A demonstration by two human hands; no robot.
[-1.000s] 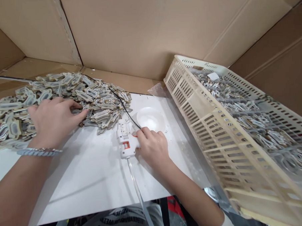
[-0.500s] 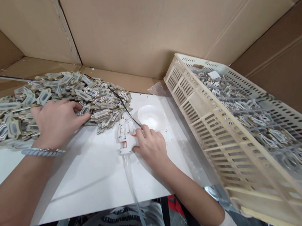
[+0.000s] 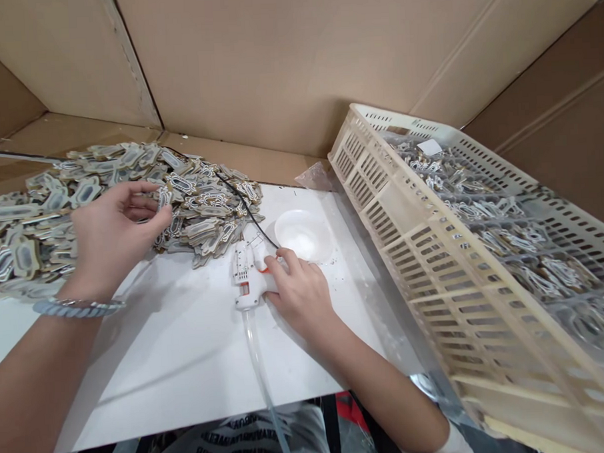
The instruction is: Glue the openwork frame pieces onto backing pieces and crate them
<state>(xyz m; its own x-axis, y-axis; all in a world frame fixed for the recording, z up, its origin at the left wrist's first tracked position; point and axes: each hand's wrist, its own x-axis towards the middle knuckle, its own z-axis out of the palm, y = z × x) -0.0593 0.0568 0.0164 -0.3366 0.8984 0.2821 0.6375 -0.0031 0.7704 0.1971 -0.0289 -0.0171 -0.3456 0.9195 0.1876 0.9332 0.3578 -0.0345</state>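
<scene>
My left hand [image 3: 114,228] is raised a little over the near side of a heap of flat, frame-shaped pieces [image 3: 201,211]. Between its thumb and fingertips it pinches one small grey-and-white piece [image 3: 164,196]. My right hand [image 3: 301,288] is wrapped round the handle of a white glue gun [image 3: 245,286] with an orange trigger. The gun points away from me at the heap, low over the white tabletop, and a clear tube runs from its back end toward me. Just beyond my right hand stands a shallow white dish [image 3: 302,234].
At the right a cream plastic crate [image 3: 407,228] holds layers of bagged or sheeted white-edged pieces. A black cable crosses from the heap to my right hand. A crumpled clear plastic bag [image 3: 314,176] lies near the crate's back corner. Cardboard walls [image 3: 275,67] enclose the back and sides.
My left hand has lifted off the heap with a piece between its fingers. The glue gun, in my right hand, has shifted slightly toward the left and toward me.
</scene>
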